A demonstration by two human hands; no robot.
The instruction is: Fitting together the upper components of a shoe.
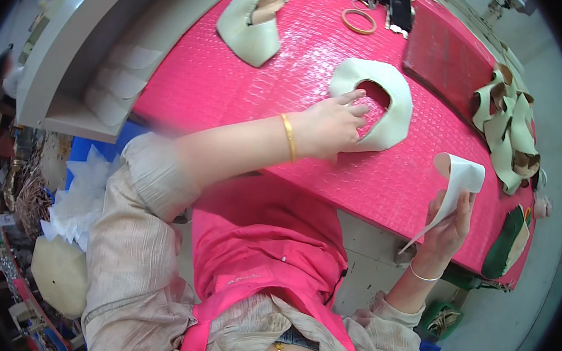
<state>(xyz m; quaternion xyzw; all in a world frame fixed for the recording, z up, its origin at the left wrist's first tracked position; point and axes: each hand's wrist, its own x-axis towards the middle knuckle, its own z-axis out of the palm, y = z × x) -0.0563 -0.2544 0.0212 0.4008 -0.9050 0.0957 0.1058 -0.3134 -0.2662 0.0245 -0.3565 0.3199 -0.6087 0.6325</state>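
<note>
A pale green shoe upper [398,109] lies flat on the pink table, its oval opening showing the pink cover. My left hand [331,126] reaches over its left edge with fingers apart, their tips over the opening; whether they press on it I cannot tell. Off to the right, at the table's front edge, my right hand [449,232] holds a white curled strip [460,175] between thumb and fingers. The strip's upper end bends over in a loop and its tail hangs down to the left. Another pale upper [249,31], partly folded, rests farther back at the left.
Several uppers [512,128] are heaped at the right edge. Near them lie a dark red board [445,60] and a green and cream piece [508,243]. A tape ring [359,22] lies at the back. A grey machine housing [73,47] with white pieces [113,86] borders the left.
</note>
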